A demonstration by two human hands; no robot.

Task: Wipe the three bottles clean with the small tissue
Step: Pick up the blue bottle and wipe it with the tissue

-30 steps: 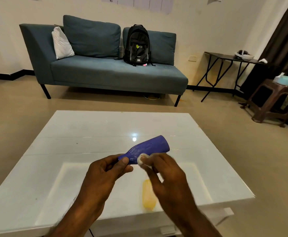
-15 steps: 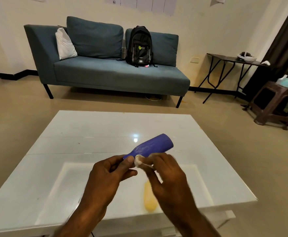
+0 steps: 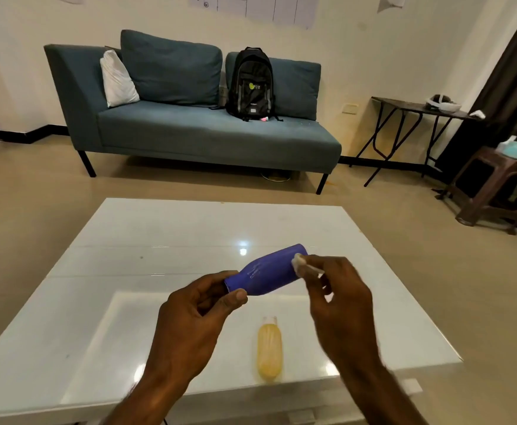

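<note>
1. Your left hand (image 3: 195, 314) pinches the narrow end of the purple bottle (image 3: 269, 271), up above the worktop (image 3: 159, 228).
2. The bottle's long side runs from your left hand up and away to the right.
3. Your right hand (image 3: 340, 289) pinches the small tissue (image 3: 297, 261) against the bottle's far, wide end.
4. The yellow bottle (image 3: 269, 351) lies on the worktop below, a little nearer your right hand.

Dim warm light, glare on the table (image 3: 189, 240), edges bowed.
</note>
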